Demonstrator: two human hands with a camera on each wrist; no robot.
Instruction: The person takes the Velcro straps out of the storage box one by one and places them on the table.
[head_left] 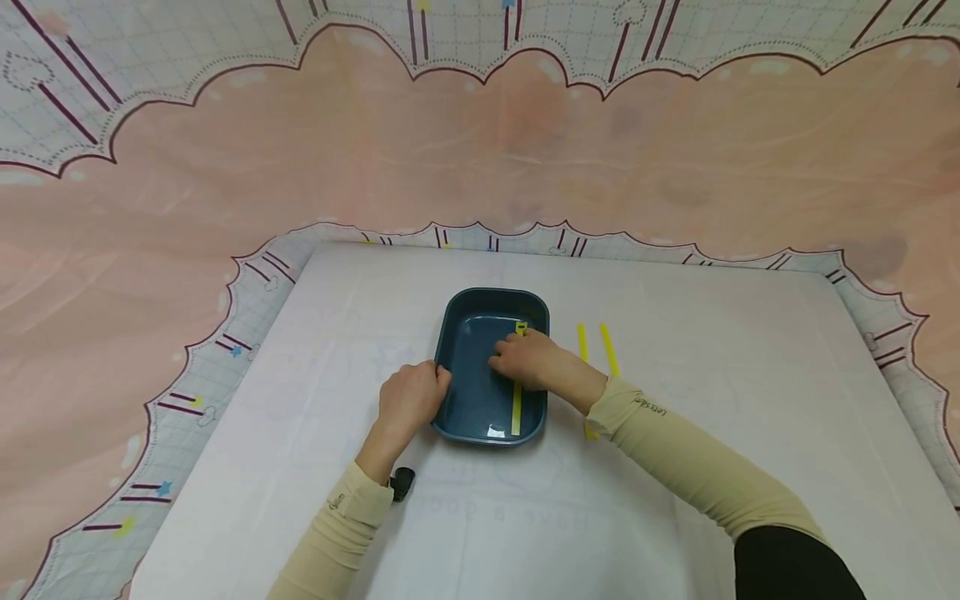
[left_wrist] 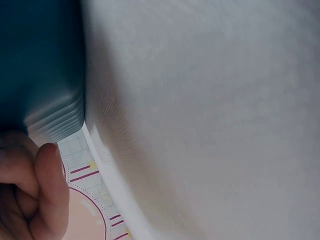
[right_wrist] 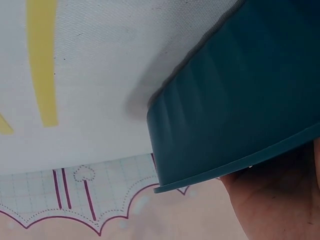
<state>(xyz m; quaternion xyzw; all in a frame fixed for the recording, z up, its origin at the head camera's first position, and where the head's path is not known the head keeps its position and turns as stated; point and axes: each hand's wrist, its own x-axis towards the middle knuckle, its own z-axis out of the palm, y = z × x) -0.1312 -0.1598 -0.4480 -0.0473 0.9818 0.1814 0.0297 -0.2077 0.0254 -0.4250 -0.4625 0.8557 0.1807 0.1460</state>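
Note:
A dark teal rectangular tray (head_left: 468, 396) with rounded corners stands on the white table. My left hand (head_left: 411, 396) grips its left rim; in the left wrist view curled fingers (left_wrist: 52, 185) meet the tray's edge. My right hand (head_left: 528, 358) reaches over the right rim into the tray, fingers bent. A yellow strip (head_left: 516, 412) with a small holed head lies lengthwise inside, passing under this hand. The fingertips are too small to show whether they pinch it. In the right wrist view, the tray wall (right_wrist: 225, 110) hides most of the hand.
More yellow strips (head_left: 609, 350) lie on the white tabletop (head_left: 720, 358) right of the tray, partly covered by my right forearm. A black wrist camera (head_left: 402, 483) sits at my left wrist. Patterned peach-and-white cloth (head_left: 480, 158) surrounds the table's far and side edges.

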